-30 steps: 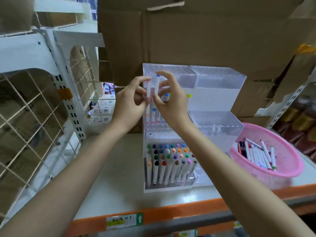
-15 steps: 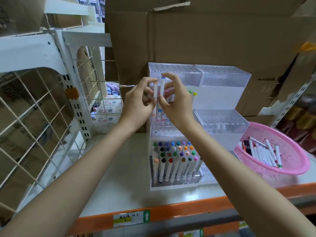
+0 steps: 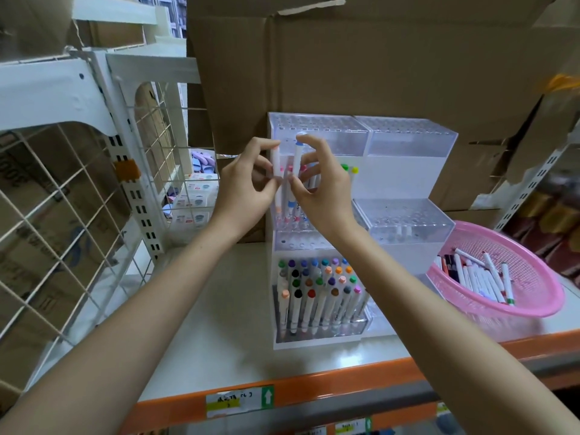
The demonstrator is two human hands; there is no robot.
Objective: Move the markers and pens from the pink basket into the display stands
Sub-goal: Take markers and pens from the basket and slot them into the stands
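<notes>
Head: left hand [image 3: 244, 183] pinches white marker [image 3: 276, 161], right hand [image 3: 320, 189] blue-capped marker [image 3: 297, 158] cap-up (fingers clamped; both upright).

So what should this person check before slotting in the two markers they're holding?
1. Left hand has a firm hold: ok, it pinches a white marker.
2. Right hand has a firm hold: ok, it pinches a blue-capped marker.
3. Both markers are roughly upright over the left stand: ok.
4. Free holes on the stand's middle step: ok, its front row shows open holes.
5. Marker tips are lined up with a hole: cannot tell, the tips blend into pens already standing there.
6. Pink basket is emptied: not ok, many markers lie in it.
</notes>
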